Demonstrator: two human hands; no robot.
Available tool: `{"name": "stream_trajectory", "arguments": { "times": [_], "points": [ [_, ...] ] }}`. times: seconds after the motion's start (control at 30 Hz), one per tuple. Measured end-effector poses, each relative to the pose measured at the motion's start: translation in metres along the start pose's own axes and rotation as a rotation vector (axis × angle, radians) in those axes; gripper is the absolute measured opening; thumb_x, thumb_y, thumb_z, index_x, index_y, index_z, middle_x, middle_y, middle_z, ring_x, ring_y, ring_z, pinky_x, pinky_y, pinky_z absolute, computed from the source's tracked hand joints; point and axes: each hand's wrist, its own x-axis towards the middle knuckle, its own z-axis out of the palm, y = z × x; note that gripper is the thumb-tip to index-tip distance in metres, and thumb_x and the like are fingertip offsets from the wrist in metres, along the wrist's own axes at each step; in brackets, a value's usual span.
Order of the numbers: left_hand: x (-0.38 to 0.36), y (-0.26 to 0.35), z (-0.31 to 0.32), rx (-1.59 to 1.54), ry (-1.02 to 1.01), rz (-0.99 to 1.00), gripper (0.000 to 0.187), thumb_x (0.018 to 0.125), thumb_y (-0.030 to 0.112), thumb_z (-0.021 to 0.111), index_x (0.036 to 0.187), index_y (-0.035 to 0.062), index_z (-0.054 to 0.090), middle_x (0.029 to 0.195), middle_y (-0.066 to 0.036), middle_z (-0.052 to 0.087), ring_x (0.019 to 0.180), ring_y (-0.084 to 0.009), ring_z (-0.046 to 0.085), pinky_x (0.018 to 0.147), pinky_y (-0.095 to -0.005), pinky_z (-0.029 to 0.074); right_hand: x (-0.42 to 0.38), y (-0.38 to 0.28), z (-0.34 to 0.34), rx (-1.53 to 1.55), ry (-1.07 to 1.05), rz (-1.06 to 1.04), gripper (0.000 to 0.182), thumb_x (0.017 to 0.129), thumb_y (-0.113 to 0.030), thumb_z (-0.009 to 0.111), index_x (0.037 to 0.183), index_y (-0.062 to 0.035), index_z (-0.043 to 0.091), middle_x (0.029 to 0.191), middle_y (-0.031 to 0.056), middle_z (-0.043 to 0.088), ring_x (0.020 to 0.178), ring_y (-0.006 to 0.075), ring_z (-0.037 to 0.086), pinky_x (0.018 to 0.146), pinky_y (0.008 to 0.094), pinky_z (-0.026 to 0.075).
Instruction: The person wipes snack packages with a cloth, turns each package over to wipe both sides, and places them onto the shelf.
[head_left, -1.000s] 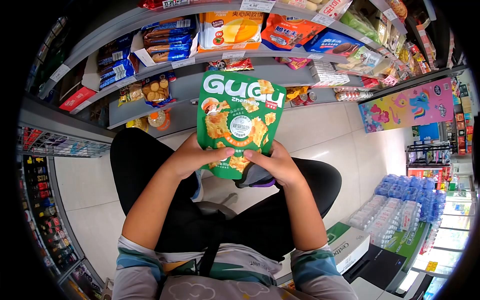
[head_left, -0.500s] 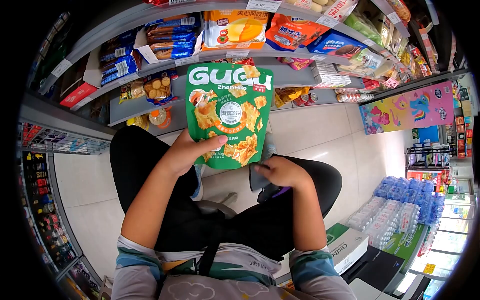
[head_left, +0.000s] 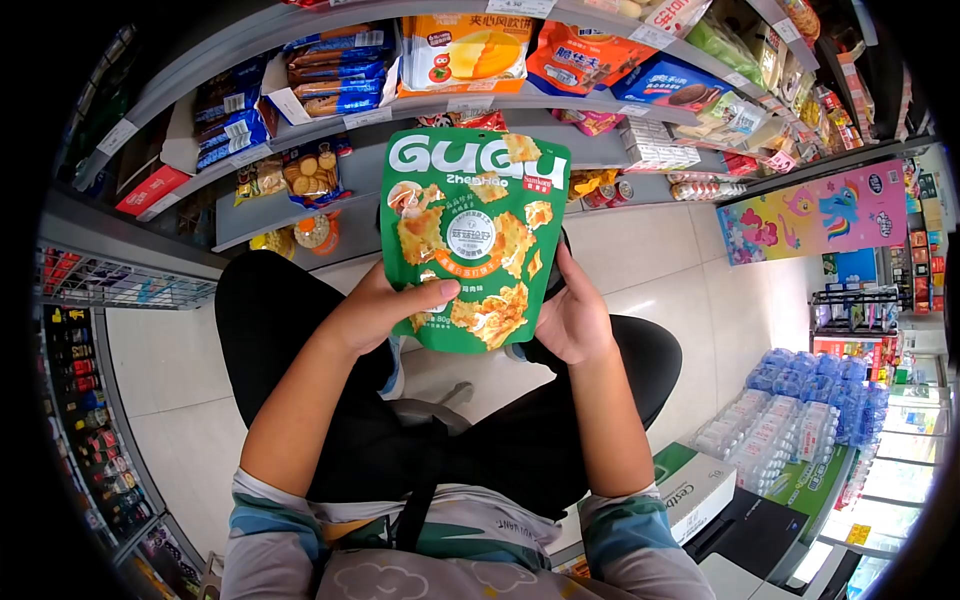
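A green snack pouch [head_left: 470, 190], printed with "GUGU" and golden crackers, is upright in front of my lap. My left hand [head_left: 385, 305] grips its lower left, thumb across the front and fingers hidden behind. At the pouch's lower right edge is my right hand [head_left: 575, 320], its thumb pointing up along the side and its other fingers mostly out of sight behind the pouch. A sliver of a dark object [head_left: 553, 262] shows between that hand and the pouch; its kind is hidden.
Shelves ahead carry blue-wrapped biscuits [head_left: 340, 70], an orange cracker pack [head_left: 465, 55] and a blue cookie box [head_left: 672, 85]. Bottled water packs [head_left: 770, 430] and a white-green carton [head_left: 695, 495] are on the right. A wire rack [head_left: 125, 280] stands at left.
My right hand has moved up to the pouch's right edge, taking the dark thing in it behind the pouch. The pouch has shifted slightly right and down, still in my left hand.
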Motion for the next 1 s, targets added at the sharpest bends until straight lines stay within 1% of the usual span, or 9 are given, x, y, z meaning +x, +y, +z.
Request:
{"name": "stream_trajectory", "arguments": {
  "times": [0.1, 0.23, 0.33, 0.47, 0.53, 0.63, 0.77, 0.83, 1.0],
  "points": [
    [0.001, -0.001, -0.002, 0.013, -0.038, 0.003, 0.065, 0.087, 0.019, 0.079, 0.141, 0.0018, 0.048, 0.131, -0.008, 0.062, 0.118, -0.0169, 0.059, 0.1, -0.0335, 0.049, 0.004, 0.001, -0.001, 0.095, -0.023, -0.045, 0.053, 0.109, -0.037, 0.031, 0.151, -0.0046, 0.036, 0.153, 0.014, 0.045, 0.138, 0.0325, 0.046, 0.116, 0.0501, 0.035],
    [0.002, -0.005, 0.0, 0.098, -0.139, -0.011, 0.066, 0.087, 0.019, 0.079, 0.142, 0.0017, 0.047, 0.132, -0.008, 0.062, 0.118, -0.0167, 0.059, 0.101, -0.0339, 0.049, 0.008, -0.002, -0.002, 0.17, -0.015, -0.106, 0.054, 0.109, -0.038, 0.029, 0.15, -0.004, 0.038, 0.152, 0.0144, 0.046, 0.139, 0.0328, 0.044, 0.118, 0.0494, 0.031],
    [0.005, -0.009, 0.003, 0.132, -0.15, -0.049, 0.066, 0.086, 0.02, 0.08, 0.141, 0.0017, 0.048, 0.132, -0.008, 0.062, 0.117, -0.0166, 0.06, 0.1, -0.034, 0.05, 0.006, -0.012, -0.005, 0.231, -0.058, -0.233, 0.051, 0.107, -0.037, 0.04, 0.146, -0.0033, 0.041, 0.148, 0.0162, 0.048, 0.138, 0.0338, 0.044, 0.116, 0.0509, 0.032],
    [0.009, -0.016, 0.002, 0.136, -0.184, -0.08, 0.065, 0.086, 0.021, 0.081, 0.14, 0.0023, 0.049, 0.131, -0.009, 0.063, 0.117, -0.0168, 0.06, 0.1, -0.0335, 0.05, 0.006, -0.014, -0.01, 0.083, -0.042, -0.283, 0.044, 0.105, -0.03, 0.048, 0.138, -0.0016, 0.05, 0.136, 0.0138, 0.059, 0.128, 0.0281, 0.055, 0.111, 0.0445, 0.04],
    [0.01, -0.016, 0.004, 0.126, -0.222, -0.066, 0.064, 0.087, 0.023, 0.08, 0.14, 0.0025, 0.05, 0.131, -0.009, 0.063, 0.117, -0.0166, 0.06, 0.1, -0.0335, 0.049, 0.008, -0.01, -0.017, -0.14, 0.14, -0.288, 0.032, 0.102, -0.019, 0.057, 0.129, -0.0013, 0.058, 0.125, 0.0099, 0.066, 0.116, 0.0216, 0.063, 0.102, 0.0378, 0.048],
    [0.008, -0.013, 0.007, 0.129, -0.195, -0.098, 0.064, 0.087, 0.023, 0.08, 0.14, 0.0026, 0.05, 0.13, -0.009, 0.063, 0.116, -0.0168, 0.061, 0.1, -0.0333, 0.049, 0.009, -0.008, -0.014, -0.094, 0.149, -0.269, 0.034, 0.102, -0.01, 0.054, 0.134, 0.0032, 0.051, 0.128, 0.0162, 0.064, 0.114, 0.0249, 0.065, 0.097, 0.0385, 0.055],
    [0.007, -0.015, 0.006, 0.108, -0.119, -0.127, 0.061, 0.091, 0.034, 0.075, 0.138, 0.0011, 0.053, 0.127, -0.009, 0.065, 0.114, -0.0164, 0.062, 0.099, -0.0325, 0.05, 0.01, -0.007, -0.012, -0.099, 0.168, -0.274, 0.034, 0.103, -0.012, 0.054, 0.134, 0.0031, 0.051, 0.128, 0.0164, 0.064, 0.113, 0.0253, 0.066, 0.097, 0.0389, 0.055],
    [0.008, -0.015, 0.002, 0.081, -0.112, -0.125, 0.059, 0.094, 0.036, 0.071, 0.137, 0.0007, 0.053, 0.126, -0.009, 0.065, 0.114, -0.0158, 0.062, 0.098, -0.0318, 0.05, 0.011, -0.006, -0.007, -0.092, 0.189, -0.262, 0.027, 0.101, -0.013, 0.06, 0.125, -0.001, 0.06, 0.12, 0.0096, 0.068, 0.108, 0.0187, 0.066, 0.095, 0.0345, 0.053],
    [0.011, -0.016, 0.0, 0.005, -0.054, -0.061, 0.053, 0.101, 0.039, 0.06, 0.137, 0.0003, 0.053, 0.127, -0.009, 0.064, 0.114, -0.0139, 0.062, 0.096, -0.0293, 0.051, 0.015, 0.003, -0.008, -0.111, 0.203, -0.247, 0.03, 0.101, -0.012, 0.059, 0.128, 0.0007, 0.057, 0.122, 0.0125, 0.067, 0.108, 0.0206, 0.067, 0.094, 0.0358, 0.055]
  ]
}}
